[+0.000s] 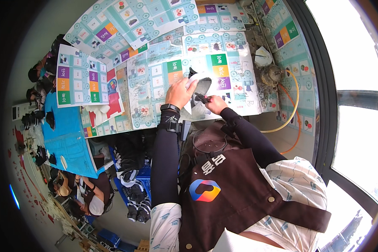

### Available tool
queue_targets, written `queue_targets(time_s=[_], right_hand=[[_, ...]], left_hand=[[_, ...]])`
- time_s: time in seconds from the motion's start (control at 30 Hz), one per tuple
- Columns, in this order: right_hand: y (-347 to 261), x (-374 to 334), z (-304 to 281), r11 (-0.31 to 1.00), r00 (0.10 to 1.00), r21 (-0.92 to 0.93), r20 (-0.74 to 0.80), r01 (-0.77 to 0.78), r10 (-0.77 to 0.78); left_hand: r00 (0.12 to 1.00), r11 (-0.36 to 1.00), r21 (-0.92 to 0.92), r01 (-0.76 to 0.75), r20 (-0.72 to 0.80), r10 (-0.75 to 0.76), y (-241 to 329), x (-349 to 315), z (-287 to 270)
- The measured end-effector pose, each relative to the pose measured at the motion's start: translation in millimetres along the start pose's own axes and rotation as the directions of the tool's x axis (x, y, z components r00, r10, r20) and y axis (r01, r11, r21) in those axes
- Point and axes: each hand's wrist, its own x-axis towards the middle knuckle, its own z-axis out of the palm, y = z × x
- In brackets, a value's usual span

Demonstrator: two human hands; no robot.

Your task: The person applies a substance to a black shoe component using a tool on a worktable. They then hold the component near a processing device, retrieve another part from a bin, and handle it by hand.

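Note:
Over the printed sheets on the worktable (147, 110), my left hand (181, 93) is closed on a thin white piece (197, 77), fingers pointing away from me. Directly beside its fingertips lies a dark grey, rounded flat piece (203, 86) with a black edge; the white piece partly covers it. My right hand (216, 104) is closed around a small black object (202, 98), held against the near end of the grey piece. Its exact kind is too small to make out.
Right of the work stand a stained pot (271, 74) and a white cup-like thing (263, 56), near yellow (297, 96) and orange hoses (297, 126). At left is a blue-covered table (67, 140); below it, a blue crate (143, 181) with shoes. Other people (90, 195) sit farther left.

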Motion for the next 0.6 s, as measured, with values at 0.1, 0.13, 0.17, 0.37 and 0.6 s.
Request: queue_targets(time_s=[0.1,0.13,0.17,0.37,0.6], right_hand=[[2.5,0.1,1.5,1.0,1.0,0.002,-0.002,-0.026,0.026],[3.4,0.6,2.5,1.0,1.0,0.001,-0.001,-0.026,0.026],[4.1,1.5,3.7,0.999,0.999,0.024,-0.005,-0.036,0.036],[4.8,1.7,5.0,0.993,0.997,0.091,-0.009,-0.078,0.08],[0.8,-2.3,2.7,0.998,0.999,0.035,-0.02,-0.047,0.048]], left_hand=[[1.0,1.0,-0.002,-0.001,-0.007,0.001,-0.6,-0.3,1.0],[1.0,1.0,0.001,-0.001,-0.013,0.001,-0.7,-0.4,1.3],[1.0,1.0,-0.004,-0.004,-0.014,0.003,-0.8,-0.5,1.4],[1.0,1.0,-0.029,-0.01,-0.018,0.009,-1.1,-1.9,1.0],[1.0,1.0,-0.008,-0.009,-0.024,0.009,-1.0,-2.9,2.5]])
